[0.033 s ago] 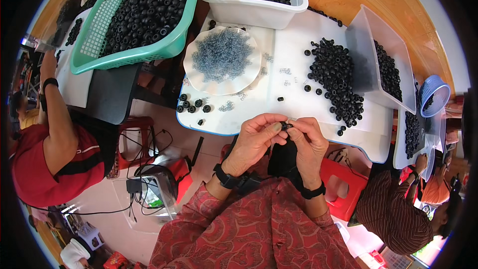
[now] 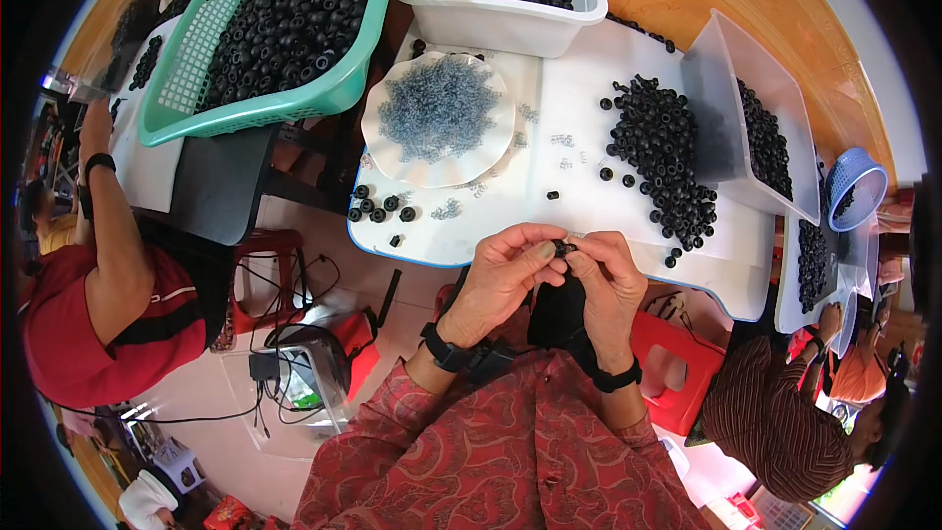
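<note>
At the desk's [image 2: 496, 211] near edge, the left hand [image 2: 498, 280] and right hand [image 2: 610, 287] both pinch a small black part [image 2: 563, 248]; I can't make out its long axis or which way it points. Beyond sit a plate [image 2: 392, 163] of clear bits [image 2: 437, 110] and a heap of black pieces [image 2: 655, 132].

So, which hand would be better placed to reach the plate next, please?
Probably the left hand: it is nearer the plate than the right hand, though both hands hold a small black part.
</note>
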`<state>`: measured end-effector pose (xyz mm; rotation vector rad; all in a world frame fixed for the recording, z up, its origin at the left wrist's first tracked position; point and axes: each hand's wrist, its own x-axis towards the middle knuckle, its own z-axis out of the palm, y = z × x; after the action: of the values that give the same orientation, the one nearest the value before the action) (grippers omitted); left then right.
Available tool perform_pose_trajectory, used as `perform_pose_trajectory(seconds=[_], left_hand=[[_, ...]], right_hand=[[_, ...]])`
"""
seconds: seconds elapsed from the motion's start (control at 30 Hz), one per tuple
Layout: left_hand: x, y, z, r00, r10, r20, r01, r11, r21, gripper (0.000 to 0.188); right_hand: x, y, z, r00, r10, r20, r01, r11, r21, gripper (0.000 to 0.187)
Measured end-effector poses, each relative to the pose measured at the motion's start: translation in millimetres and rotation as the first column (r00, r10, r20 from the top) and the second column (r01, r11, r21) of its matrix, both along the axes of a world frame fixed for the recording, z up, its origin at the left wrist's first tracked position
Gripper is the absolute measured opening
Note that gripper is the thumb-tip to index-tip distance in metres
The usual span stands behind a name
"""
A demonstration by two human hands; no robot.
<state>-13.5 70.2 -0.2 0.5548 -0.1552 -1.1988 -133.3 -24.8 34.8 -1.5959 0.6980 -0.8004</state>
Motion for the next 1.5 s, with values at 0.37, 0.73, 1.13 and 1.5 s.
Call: perform_pose_trajectory(seconds=[0.37,0.73,1.13,1.5], left_hand=[[0.2,1.1,-3.0,0.999,0.005,0.041,-0.005,1.0,-0.01,0.026],[0.0,3.8,-1.5,0.989,0.033,0.145,-0.035,0.999,0.01,0.027],[0.6,6.6,2.6,0.937,0.058,0.344,-0.076,0.996,0.041,0.024],[4.3,9.9,3.4,0.879,0.033,0.477,-0.087,0.992,0.092,0.019]], right_hand=[[-0.3,-0.4,-0.6,1.0,-0.001,-0.027,0.0,0.998,-0.055,0.017],[-0.4,0.9,2.5,1.0,0.005,-0.026,-0.009,0.991,-0.135,0.017],[0.1,5.3,0.9,1.0,0.025,0.009,-0.023,0.984,-0.177,0.017],[-7.4,-3.6,2.1,0.987,0.161,-0.007,-0.161,0.986,0.048,0.017]])
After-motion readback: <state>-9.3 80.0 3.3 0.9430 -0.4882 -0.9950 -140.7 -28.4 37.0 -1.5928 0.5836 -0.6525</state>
